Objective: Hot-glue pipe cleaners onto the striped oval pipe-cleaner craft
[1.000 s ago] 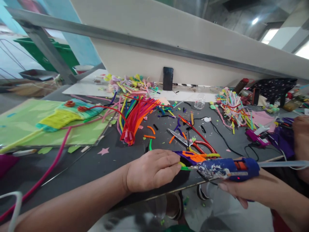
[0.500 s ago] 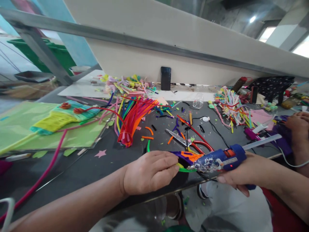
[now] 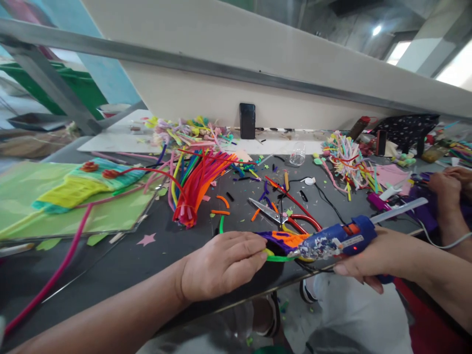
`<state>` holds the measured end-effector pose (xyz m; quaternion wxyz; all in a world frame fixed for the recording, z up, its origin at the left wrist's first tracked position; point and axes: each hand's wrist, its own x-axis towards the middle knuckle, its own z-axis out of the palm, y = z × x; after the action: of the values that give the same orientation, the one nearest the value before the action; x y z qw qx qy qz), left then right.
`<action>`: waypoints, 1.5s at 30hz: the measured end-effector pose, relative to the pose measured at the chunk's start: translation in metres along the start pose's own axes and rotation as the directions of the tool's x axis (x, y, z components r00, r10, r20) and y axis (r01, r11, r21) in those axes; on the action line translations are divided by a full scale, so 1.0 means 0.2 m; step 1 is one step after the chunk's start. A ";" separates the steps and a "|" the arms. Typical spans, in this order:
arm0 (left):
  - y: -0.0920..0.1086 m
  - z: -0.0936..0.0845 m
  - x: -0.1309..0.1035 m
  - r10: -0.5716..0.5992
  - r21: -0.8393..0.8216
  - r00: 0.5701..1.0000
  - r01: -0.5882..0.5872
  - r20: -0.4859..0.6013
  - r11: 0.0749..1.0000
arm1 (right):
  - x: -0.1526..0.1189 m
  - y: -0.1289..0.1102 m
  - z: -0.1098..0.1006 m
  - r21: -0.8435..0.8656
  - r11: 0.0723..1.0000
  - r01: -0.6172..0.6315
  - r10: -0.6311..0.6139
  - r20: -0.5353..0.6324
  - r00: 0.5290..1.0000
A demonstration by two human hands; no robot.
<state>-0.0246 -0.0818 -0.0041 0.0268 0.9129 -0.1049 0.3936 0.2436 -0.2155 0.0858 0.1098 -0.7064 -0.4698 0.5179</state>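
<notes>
At the table's edge, right fingers (image 3: 342, 268) wrap the leftward-pointing glue gun (image 3: 335, 241), apparently nozzle-down.

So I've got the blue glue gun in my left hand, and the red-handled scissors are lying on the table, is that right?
Not quite. In the head view, the blue glue gun is in your right hand, not your left hand. The red-handled scissors are lying on the table, as you said.
</notes>
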 end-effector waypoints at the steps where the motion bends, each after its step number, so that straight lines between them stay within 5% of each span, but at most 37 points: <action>1: 0.00 0.00 -0.01 -0.009 0.000 1.000 0.009 -0.006 1.000 | 0.00 0.00 0.00 -0.005 1.000 -0.003 0.003 -0.003 1.000; 4: 0.00 0.00 -0.01 -0.053 -0.007 0.998 0.053 -0.034 0.999 | -0.03 0.01 0.00 -0.053 0.998 -0.040 0.037 -0.046 0.998; 7: -0.01 0.00 0.00 -0.141 -0.023 0.988 0.140 -0.064 0.990 | -0.07 0.07 0.08 -0.165 0.986 0.001 -0.046 -0.270 0.962; 8: -0.02 -0.01 0.01 -0.173 -0.040 0.982 0.171 -0.072 0.985 | -0.08 0.09 0.13 -0.170 0.983 0.066 -0.128 -0.390 0.912; 10: -0.04 -0.01 0.02 -0.245 -0.091 0.965 0.236 -0.092 0.967 | -0.07 0.15 0.24 -0.268 0.947 0.177 -0.308 -0.601 0.737; 14: -0.09 0.01 0.04 -0.448 -0.179 0.884 0.423 -0.134 0.888 | 0.05 0.25 0.44 -0.527 0.801 0.284 -0.598 -0.720 0.351; 16: -0.10 0.02 0.04 -0.530 -0.212 0.840 0.500 -0.119 0.840 | 0.13 0.26 0.49 -0.628 0.707 0.325 -0.707 -0.648 0.284; 19: -0.11 0.03 0.04 -0.583 -0.235 0.806 0.551 -0.098 0.801 | 0.23 0.24 0.53 -0.750 0.558 0.356 -0.816 -0.574 0.070; 21: -0.11 0.03 0.03 -0.594 -0.244 0.800 0.560 -0.089 0.791 | 0.27 0.22 0.54 -0.791 0.505 0.346 -0.845 -0.534 0.011; 35: -0.11 0.02 0.04 -0.615 -0.259 0.785 0.581 -0.071 0.772 | 0.35 0.21 0.52 -0.815 0.479 0.327 -0.875 -0.475 0.097; 42: -0.11 0.02 0.04 -0.587 -0.258 0.804 0.550 -0.094 0.795 | 0.36 0.28 0.51 -0.834 0.480 0.271 -0.875 -0.477 0.080; 45: -0.10 0.03 0.04 -0.587 -0.244 0.803 0.552 -0.104 0.797 | 0.34 0.29 0.51 -0.801 0.540 0.258 -0.841 -0.523 0.138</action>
<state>-0.0108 -0.0640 -0.0006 0.2459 0.8563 0.1386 0.4325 0.1910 -0.2281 -0.0383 0.3321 -0.6149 -0.6918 -0.1817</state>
